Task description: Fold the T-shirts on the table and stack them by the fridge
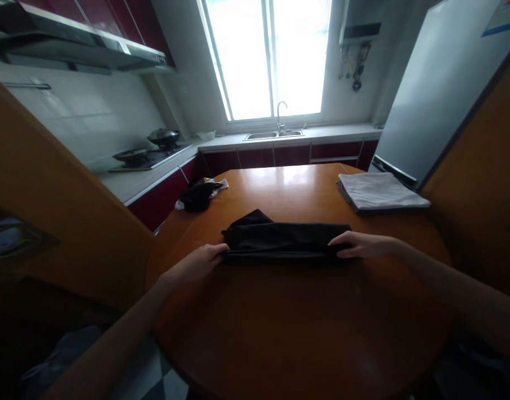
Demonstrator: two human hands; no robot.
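Observation:
A black cloth garment [284, 238] lies folded into a long, narrow strip across the middle of the wooden table [296, 322]. A loose fold of it rises at its back left. My left hand [203, 260] pinches the near left corner of the cloth between thumb and fingers. At the right end, my right hand [357, 245] grips the cloth's edge, its fingertips partly hidden against the dark fabric.
Folded light and dark cloths [382, 190] are stacked at the table's right back. A crumpled black and white cloth [199, 195] sits at the left edge. Beyond are the counter [234, 141] with a sink, a stove with pans [163, 137], and a fridge [442, 89] at right.

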